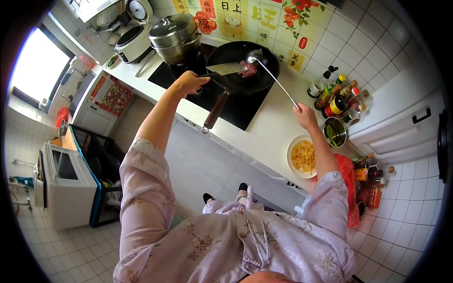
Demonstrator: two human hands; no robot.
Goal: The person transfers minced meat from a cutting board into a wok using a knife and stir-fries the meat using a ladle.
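My left hand [189,84] is closed round the dark handle of a kitchen knife [227,69], its broad blade reaching over the wok. In my right hand [306,116] is the long handle of a metal ladle [278,82]. The ladle's bowl is inside the black wok [257,88], touching or close beside the knife's tip and a small heap of pinkish chopped meat [248,70]. The wok sits on the black cooktop [245,112], its wooden handle [217,111] pointing toward me; neither hand is on it.
A lidded steel pot [175,37] stands left of the wok, with a rice cooker [134,43] beyond. Sauce bottles [336,104] and a steel bowl [335,132] with a green spoon are to the right. A plate of yellow shredded food [303,156] lies under my right forearm.
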